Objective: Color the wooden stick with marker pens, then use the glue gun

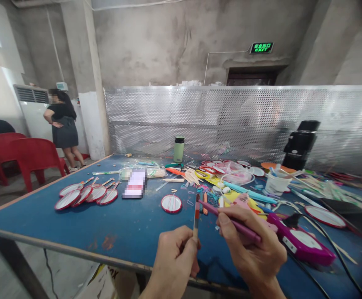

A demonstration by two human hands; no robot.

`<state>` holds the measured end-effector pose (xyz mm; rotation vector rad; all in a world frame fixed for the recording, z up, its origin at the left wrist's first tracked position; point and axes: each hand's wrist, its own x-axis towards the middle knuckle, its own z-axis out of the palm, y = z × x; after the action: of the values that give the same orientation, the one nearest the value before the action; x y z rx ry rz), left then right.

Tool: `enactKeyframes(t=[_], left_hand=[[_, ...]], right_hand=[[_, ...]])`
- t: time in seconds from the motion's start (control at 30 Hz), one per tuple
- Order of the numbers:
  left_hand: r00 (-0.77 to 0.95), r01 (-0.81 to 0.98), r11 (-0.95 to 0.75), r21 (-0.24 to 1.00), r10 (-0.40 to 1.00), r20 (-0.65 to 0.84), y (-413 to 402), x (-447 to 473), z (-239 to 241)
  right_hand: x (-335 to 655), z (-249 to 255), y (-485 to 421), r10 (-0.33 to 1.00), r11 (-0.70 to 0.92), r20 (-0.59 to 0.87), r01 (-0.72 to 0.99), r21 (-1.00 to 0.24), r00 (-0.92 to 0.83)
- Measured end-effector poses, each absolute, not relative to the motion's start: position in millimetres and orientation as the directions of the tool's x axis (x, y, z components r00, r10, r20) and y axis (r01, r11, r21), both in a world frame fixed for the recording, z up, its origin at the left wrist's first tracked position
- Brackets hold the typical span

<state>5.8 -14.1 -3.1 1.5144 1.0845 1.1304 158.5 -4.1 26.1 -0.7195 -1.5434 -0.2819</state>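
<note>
My left hand (181, 253) pinches the lower, bare end of a flat wooden stick (196, 222), held upright above the table's front edge. Higher up, the stick has an orange-red band and a dark top. My right hand (252, 241) is closed round a purple pen-shaped tool (240, 226), its tip close to the stick's upper part; whether they touch I cannot tell. Just beyond my hands lies a round white disc with a red rim (171, 204). Orange sticks and small coloured bits lie behind the wooden stick.
Several red-rimmed discs (97, 193) overlap at left, beside a phone (135, 183). A green bottle (179, 149) stands at the back. At right are a white cup of tools (277, 184), a magenta power strip (305, 241) and black cables. A person (64, 124) stands beyond red chairs (37, 158).
</note>
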Motion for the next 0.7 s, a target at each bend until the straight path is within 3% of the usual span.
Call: enactKeyframes(t=[0.7], left_hand=[[0.193, 0.12, -0.195, 0.973, 0.966, 0.17, -14.3, 5.7, -4.2]], right_hand=[[158.6, 27.1, -3.6, 0.252, 0.759, 0.965, 0.605, -0.243, 0.071]])
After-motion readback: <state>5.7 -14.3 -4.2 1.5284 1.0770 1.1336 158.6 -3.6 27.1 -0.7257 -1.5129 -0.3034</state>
